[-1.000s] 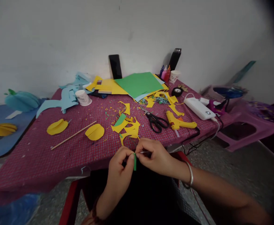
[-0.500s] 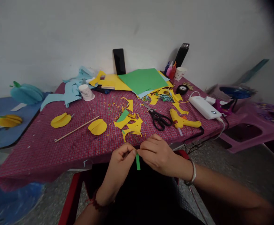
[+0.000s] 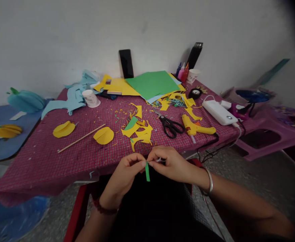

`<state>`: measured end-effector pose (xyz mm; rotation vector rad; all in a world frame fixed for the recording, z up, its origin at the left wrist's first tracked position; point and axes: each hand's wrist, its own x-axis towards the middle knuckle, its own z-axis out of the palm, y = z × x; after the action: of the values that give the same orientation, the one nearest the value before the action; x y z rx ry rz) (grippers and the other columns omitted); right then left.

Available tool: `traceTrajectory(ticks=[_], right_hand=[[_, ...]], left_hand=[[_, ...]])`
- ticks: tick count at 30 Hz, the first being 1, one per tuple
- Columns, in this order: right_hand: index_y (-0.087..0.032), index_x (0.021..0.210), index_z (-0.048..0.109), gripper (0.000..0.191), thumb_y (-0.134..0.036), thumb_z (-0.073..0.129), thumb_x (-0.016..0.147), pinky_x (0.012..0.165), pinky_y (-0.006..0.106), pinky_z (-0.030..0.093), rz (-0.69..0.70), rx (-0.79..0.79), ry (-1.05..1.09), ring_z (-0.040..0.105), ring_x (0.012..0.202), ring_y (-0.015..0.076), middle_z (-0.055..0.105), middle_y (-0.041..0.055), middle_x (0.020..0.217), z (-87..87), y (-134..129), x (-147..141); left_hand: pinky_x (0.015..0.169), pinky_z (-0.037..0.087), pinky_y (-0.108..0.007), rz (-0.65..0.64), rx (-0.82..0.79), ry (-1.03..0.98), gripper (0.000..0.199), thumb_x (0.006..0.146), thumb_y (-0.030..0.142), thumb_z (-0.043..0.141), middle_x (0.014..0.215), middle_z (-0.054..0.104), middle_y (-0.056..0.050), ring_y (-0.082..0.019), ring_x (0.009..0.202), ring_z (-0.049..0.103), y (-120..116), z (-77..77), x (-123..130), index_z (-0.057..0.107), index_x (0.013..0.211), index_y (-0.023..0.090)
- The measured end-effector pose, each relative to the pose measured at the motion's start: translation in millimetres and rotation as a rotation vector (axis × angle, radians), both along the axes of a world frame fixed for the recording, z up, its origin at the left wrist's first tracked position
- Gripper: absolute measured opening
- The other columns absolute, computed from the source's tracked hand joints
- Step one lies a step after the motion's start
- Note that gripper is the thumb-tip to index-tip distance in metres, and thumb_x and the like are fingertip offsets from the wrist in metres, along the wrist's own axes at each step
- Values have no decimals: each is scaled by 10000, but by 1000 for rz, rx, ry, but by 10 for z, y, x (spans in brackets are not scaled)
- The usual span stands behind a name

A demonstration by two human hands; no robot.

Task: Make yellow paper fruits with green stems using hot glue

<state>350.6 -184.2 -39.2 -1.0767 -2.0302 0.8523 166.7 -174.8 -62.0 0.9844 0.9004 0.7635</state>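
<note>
A narrow green paper strip (image 3: 148, 172) hangs down between my hands, just off the table's front edge. My left hand (image 3: 128, 171) pinches its top end between thumb and forefinger. From the other side, my right hand (image 3: 171, 165) closes thumb and forefinger on the same end, so the fingertips nearly meet and hide the top of the strip. Just beyond lie yellow paper scraps (image 3: 142, 132) with a green piece among them. Black-handled scissors (image 3: 171, 126) and a yellow glue gun (image 3: 196, 127) rest to the right. Folded yellow paper rounds (image 3: 103, 135) lie to the left.
A wooden stick (image 3: 81, 138) lies between the yellow rounds. Green paper sheets (image 3: 154, 84), a phone (image 3: 126, 64) and a paper cup (image 3: 91, 98) stand or lie farther back. A white power bank (image 3: 220, 112) with cables sits at the right edge, near a pink stool (image 3: 273, 134).
My right hand's fingers have shifted and opened into a looser pinch at the strip's top. My left hand keeps its pinch. The camera view has shifted slightly.
</note>
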Motion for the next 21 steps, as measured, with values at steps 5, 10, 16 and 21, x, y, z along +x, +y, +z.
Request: traceTrajectory(ticks=[5,10,16,21], right_hand=[[-177,783,594,96,-94,574,827,629,228,379,-33,94,-27,517,638,96,579,-30,692,-24,-3,-1],[-165,833,616,136,-123,505,899,693,292,355,-21,350,-245,519,730,148,590,13,744,-45,-9,11],[-177,869,663,243,-173,437,959,696,340,303,40,664,-513,445,711,182,545,27,716,-153,24,70],[-175,896,662,252,-143,419,955,703,342,310,105,755,-560,431,697,183,541,32,709,-155,59,98]], left_hand=[[593,396,-244,22,-154,-167,203,642,322,735,606,552,10,-100,582,502,3,-51,58,629,660,149],[580,366,-225,115,-189,-220,225,677,313,729,568,530,29,-78,560,464,-37,-54,145,581,610,157],[544,313,-226,187,-168,-157,189,682,254,702,541,486,45,-69,525,417,-37,-90,203,563,609,148],[524,278,-223,246,-82,-63,133,703,226,663,552,463,56,-63,520,371,-63,-84,224,574,641,149]])
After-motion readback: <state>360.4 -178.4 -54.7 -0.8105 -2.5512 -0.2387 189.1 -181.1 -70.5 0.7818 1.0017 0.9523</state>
